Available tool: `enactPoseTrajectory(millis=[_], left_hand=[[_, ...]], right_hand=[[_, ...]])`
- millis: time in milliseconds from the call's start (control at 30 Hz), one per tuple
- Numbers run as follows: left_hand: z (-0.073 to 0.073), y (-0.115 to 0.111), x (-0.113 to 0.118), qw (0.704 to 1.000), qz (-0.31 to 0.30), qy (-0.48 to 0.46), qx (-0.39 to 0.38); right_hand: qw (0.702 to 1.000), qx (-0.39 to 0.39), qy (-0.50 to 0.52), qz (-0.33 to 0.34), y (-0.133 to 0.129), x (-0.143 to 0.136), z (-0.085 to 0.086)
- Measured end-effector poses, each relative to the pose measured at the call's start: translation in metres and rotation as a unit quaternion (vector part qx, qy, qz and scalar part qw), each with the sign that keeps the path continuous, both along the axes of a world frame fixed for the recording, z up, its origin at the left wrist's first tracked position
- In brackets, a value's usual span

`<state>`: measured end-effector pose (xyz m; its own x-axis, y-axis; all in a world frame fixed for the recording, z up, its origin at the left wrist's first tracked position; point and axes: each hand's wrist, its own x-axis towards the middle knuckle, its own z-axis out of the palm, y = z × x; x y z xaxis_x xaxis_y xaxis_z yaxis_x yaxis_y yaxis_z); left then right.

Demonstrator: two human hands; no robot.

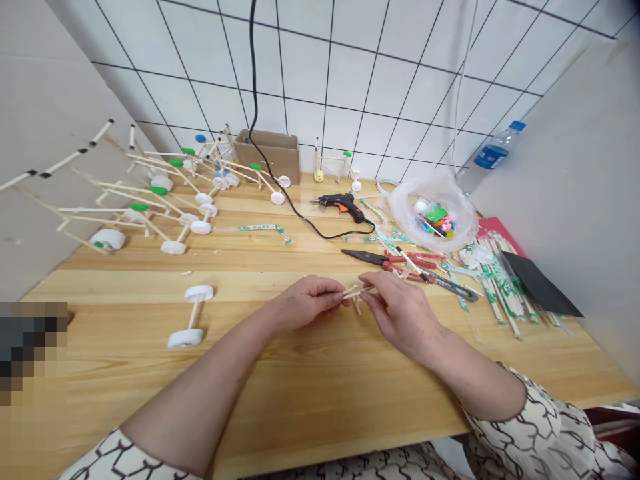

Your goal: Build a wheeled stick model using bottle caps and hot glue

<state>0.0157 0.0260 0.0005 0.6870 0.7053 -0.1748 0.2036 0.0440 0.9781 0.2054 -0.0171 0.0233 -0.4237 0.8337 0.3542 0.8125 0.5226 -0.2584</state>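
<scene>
Low over the front of the wooden table, my left hand (307, 305) pinches one end of a small frame of thin wooden sticks (356, 294). My right hand (404, 315) grips the same frame from the other side, fingers and thumb closed. Several short sticks cross between the fingertips; how they are joined is too small to tell. Just beyond my right hand lie red-handled pliers (367, 257) and a stick with black ends (413, 263). Left of my left forearm stands an axle (194, 312) with a white wheel on each end.
Several stick tricycles (150, 190) crowd the back left, and another (337, 167) stands by the wall. A cardboard box (280, 157), a glue gun (343, 202) with its cord, a plastic bag (400, 213) of colourful bits, a water bottle (493, 155) and wrapped chopsticks (510, 293) are around.
</scene>
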Motion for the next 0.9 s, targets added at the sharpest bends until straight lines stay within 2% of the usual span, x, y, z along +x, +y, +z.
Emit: enactPoseTrajectory(millis=[900], left_hand=[[0.0023, 0.0007, -0.0009, 1.000, -0.011, 0.024, 0.018]], right_hand=[[1.000, 0.014, 0.005, 0.007, 0.0014, 0.0004, -0.0033]])
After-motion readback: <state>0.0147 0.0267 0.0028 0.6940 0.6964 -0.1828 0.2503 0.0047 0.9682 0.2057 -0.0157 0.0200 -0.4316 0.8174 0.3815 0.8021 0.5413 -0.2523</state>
